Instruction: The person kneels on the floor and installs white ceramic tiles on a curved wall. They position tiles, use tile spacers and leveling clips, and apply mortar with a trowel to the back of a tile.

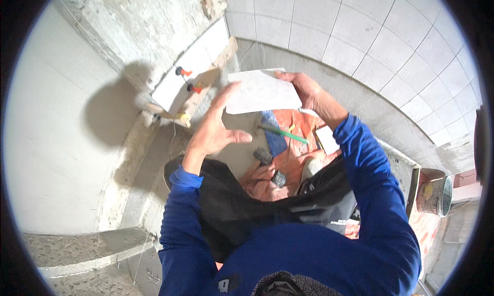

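Note:
A white tile (262, 93) is held up in front of me, tilted, above the floor. My right hand (309, 90) grips it at the upper right corner, with the thumb on its face. At the tile's left edge is my left hand (215, 126), fingers stretched and thumb spread wide. Those fingertips come close to the tile, but whether they touch it I cannot tell. To the left, a row of white tiles (167, 90) is set on a low wall, with two black-and-orange tile clips (189, 80) at a joint.
Below my hands lie a reddish sheet (267, 185), a long green tool or strip (284, 133), a blue flat piece (274, 140) and dark lumps (278, 178). Light tiles cover the far wall (350, 33). A dirty bucket (435, 195) stands at the right. A rough ledge (77, 247) runs at lower left.

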A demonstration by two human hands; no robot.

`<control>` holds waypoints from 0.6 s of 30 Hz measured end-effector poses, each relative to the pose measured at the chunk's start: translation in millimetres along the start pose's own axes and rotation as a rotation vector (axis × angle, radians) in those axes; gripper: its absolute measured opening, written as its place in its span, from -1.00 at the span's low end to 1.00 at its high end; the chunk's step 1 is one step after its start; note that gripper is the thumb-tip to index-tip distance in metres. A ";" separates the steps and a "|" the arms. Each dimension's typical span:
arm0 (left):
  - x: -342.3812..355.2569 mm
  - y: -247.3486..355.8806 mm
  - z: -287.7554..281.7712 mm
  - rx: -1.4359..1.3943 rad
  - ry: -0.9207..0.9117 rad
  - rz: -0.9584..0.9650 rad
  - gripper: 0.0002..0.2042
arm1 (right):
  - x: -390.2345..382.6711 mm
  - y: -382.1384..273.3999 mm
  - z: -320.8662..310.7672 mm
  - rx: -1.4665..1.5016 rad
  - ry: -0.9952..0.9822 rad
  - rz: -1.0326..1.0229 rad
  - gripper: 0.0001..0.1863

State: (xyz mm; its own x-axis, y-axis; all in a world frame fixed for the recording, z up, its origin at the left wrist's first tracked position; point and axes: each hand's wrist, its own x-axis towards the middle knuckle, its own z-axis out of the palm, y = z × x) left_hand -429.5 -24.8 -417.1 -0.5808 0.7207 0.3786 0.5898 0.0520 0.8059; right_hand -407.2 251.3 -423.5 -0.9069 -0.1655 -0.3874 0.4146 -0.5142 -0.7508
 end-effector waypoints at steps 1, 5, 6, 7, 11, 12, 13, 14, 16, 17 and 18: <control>4.0 2.7 -3.1 0.056 0.005 0.097 0.10 | -9.5 -2.8 6.4 0.081 -0.005 -0.003 -0.48; 34.8 4.7 11.2 -0.034 0.239 0.134 0.12 | -28.4 9.8 12.7 0.277 -0.039 -0.153 -0.49; 42.2 4.4 15.0 -0.120 0.313 0.129 0.13 | -27.6 13.1 10.5 0.288 0.003 -0.216 -0.50; 47.7 4.6 16.1 -0.225 0.280 0.091 0.11 | -25.2 12.2 5.9 0.254 0.003 -0.304 -0.50; 51.1 3.3 25.7 -0.549 0.106 -0.100 0.04 | -16.6 10.0 -19.5 0.271 0.001 -0.525 -0.52; 51.6 1.5 36.2 -0.571 0.138 -0.095 0.03 | -13.8 11.0 -23.9 0.311 -0.016 -0.548 -0.52; 53.9 -1.3 47.7 -0.600 0.169 -0.110 0.02 | -11.5 12.9 -27.2 0.356 -0.011 -0.557 -0.53; 58.5 -4.6 61.2 -0.617 0.195 -0.042 -0.16 | -8.5 15.4 -28.7 0.398 -0.013 -0.601 -0.54; 65.4 -10.6 79.3 -0.761 0.328 -0.181 -0.31 | -5.0 18.3 -30.2 0.337 0.003 -0.687 -0.57; 67.1 -13.0 84.3 -0.840 0.393 -0.236 -0.39 | -3.7 20.4 -29.1 0.303 -0.015 -0.736 -0.58; 69.9 -15.4 86.6 -0.857 0.477 -0.267 -0.53 | -4.7 21.5 -28.5 0.164 0.047 -0.715 -0.60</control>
State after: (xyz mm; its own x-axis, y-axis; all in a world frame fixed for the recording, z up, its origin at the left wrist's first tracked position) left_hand -430.5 84.6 -442.4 -0.9085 0.3971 0.1301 -0.0834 -0.4773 0.8748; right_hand -391.9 265.0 -453.0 -0.9460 0.2916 0.1415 -0.2967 -0.6032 -0.7404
